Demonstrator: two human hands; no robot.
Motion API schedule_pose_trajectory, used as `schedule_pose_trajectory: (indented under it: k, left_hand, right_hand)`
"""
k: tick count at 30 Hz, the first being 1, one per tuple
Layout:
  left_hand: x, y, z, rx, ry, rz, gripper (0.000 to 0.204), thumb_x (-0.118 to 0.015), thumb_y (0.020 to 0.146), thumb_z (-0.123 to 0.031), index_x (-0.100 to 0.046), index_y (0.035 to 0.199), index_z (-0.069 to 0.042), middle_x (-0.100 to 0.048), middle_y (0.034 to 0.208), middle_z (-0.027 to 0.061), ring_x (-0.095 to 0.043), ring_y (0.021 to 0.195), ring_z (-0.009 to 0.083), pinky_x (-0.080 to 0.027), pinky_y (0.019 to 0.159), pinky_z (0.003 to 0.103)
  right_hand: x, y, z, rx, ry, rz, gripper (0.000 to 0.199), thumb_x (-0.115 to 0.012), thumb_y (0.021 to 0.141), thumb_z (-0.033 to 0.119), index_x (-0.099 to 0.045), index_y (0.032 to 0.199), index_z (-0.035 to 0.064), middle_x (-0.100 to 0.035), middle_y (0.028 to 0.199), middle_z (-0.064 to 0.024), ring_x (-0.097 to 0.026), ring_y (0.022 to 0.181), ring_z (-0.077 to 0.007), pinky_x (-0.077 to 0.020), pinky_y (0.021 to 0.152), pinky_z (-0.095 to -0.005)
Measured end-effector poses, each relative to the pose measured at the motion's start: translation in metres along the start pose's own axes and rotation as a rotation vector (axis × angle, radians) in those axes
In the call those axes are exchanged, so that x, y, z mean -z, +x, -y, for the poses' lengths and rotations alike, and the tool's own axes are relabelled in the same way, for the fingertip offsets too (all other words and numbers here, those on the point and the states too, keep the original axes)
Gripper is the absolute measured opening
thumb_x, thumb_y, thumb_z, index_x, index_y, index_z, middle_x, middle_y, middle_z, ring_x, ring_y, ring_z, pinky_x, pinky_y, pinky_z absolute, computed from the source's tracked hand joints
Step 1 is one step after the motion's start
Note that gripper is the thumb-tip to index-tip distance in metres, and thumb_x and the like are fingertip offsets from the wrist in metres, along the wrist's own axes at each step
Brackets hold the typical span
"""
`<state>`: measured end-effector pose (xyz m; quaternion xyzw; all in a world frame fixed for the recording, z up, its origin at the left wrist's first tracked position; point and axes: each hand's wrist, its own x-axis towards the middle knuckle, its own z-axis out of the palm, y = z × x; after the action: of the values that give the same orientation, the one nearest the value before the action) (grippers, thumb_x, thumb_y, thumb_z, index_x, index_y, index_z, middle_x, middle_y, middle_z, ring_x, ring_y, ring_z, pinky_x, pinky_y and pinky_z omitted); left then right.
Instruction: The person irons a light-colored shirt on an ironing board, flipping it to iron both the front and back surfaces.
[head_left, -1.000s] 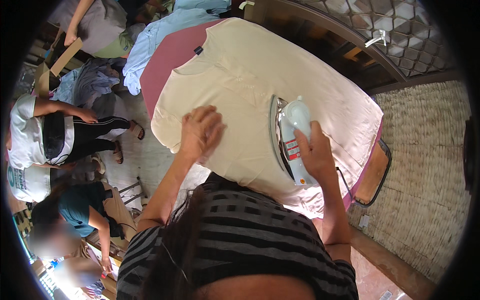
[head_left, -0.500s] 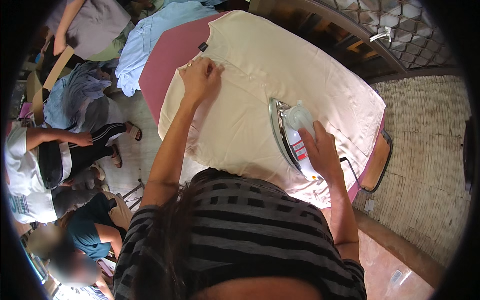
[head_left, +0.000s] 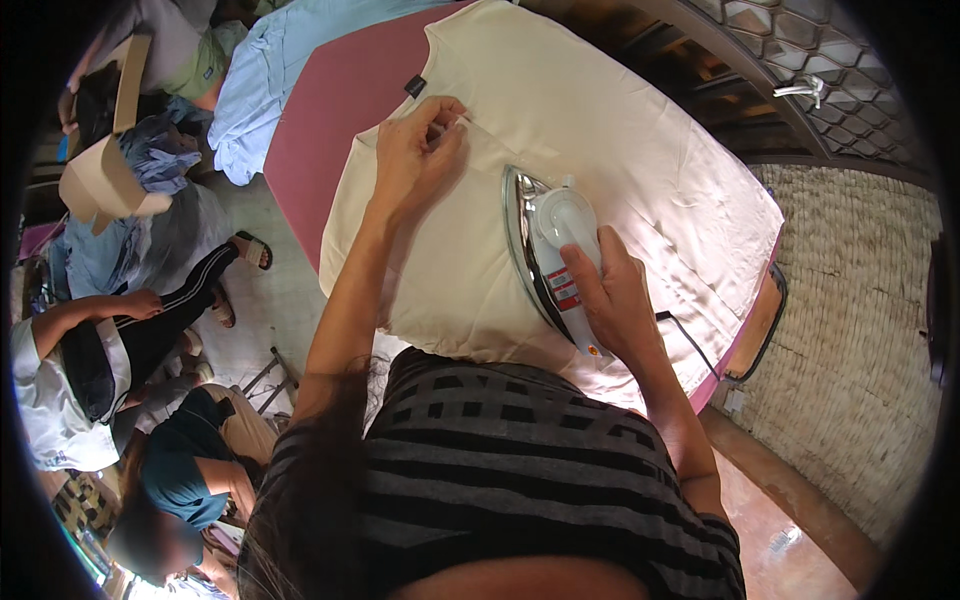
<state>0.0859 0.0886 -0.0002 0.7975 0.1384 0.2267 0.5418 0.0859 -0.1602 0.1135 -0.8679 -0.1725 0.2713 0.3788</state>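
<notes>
A cream garment (head_left: 610, 130) with a dark neck label (head_left: 414, 86) lies spread over a mauve-covered ironing board (head_left: 325, 110). My right hand (head_left: 620, 300) is wrapped round the handle of a white and grey iron (head_left: 563, 222). The iron's shiny soleplate rests on the cloth near the middle, its tip pointing away from me. Up by the neckline, my left hand (head_left: 418, 150) presses on the garment with curled fingers, thumb and fingertips closed at the fabric. Light creases run between the hand and the iron.
Light blue garments (head_left: 260, 90) hang beyond the board's left end. Cardboard (head_left: 110, 180) and piled clothes stand farther left, near several people. A black metal loop (head_left: 768, 330) and the iron's cord (head_left: 690, 335) are at the board's right end. A lattice gate (head_left: 830, 100) borders the far right.
The iron in my right hand has slid left across the garment, closer to my left hand. My left hand stays near the neckline. At the left, a person's cardboard has shifted.
</notes>
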Motion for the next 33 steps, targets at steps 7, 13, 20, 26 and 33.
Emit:
schedule_pose_trajectory:
  k: [7,13,20,26,33]
  left_hand:
    - [0.000,0.002,0.019,0.084,-0.114,-0.073,0.007,-0.061,0.087,0.003,-0.059,0.090,-0.003,-0.054,0.073,-0.0027,-0.047,0.064,0.0054,-0.038,0.060,0.023]
    - [-0.002,0.005,0.018,0.051,-0.051,-0.090,0.009,-0.063,0.087,0.002,-0.058,0.091,-0.004,-0.055,0.071,-0.0018,-0.049,0.062,0.0054,-0.040,0.059,0.023]
    - [-0.002,0.004,0.024,0.030,-0.031,-0.112,0.010,-0.064,0.086,0.003,-0.059,0.091,-0.003,-0.057,0.070,-0.0013,-0.051,0.061,0.0050,-0.040,0.057,0.022]
    - [-0.001,0.000,0.021,0.069,-0.087,-0.114,0.010,-0.065,0.085,0.003,-0.059,0.091,-0.003,-0.057,0.071,-0.0022,-0.051,0.062,0.0042,-0.041,0.057,0.022]
    - [-0.004,-0.002,0.023,-0.015,-0.059,-0.168,0.009,-0.065,0.086,0.002,-0.061,0.092,-0.003,-0.060,0.075,-0.0016,-0.051,0.063,0.0036,-0.040,0.056,0.020]
  right_hand:
    - [-0.005,-0.009,-0.004,-0.021,0.000,-0.028,0.039,-0.057,0.100,0.033,-0.052,0.103,-0.0054,-0.068,0.082,-0.0206,-0.068,0.071,-0.0274,-0.0524,0.065,-0.0378]
    - [-0.006,0.000,0.000,-0.056,0.008,-0.010,0.037,-0.057,0.100,0.032,-0.051,0.103,-0.0044,-0.067,0.081,-0.0212,-0.067,0.070,-0.0292,-0.0512,0.065,-0.0380]
    - [-0.024,0.022,0.020,-0.002,0.008,0.034,0.038,-0.058,0.100,0.033,-0.048,0.099,-0.0036,-0.068,0.080,-0.0214,-0.071,0.070,-0.0289,-0.0537,0.063,-0.0375]
    - [-0.019,-0.002,0.010,-0.104,0.084,0.009,0.039,-0.058,0.100,0.032,-0.049,0.105,-0.0053,-0.069,0.087,-0.0228,-0.073,0.076,-0.0304,-0.0552,0.065,-0.0373]
    - [-0.015,0.021,0.022,-0.034,0.009,0.111,0.039,-0.056,0.100,0.035,-0.048,0.101,-0.0032,-0.068,0.085,-0.0222,-0.071,0.075,-0.0303,-0.0529,0.065,-0.0389]
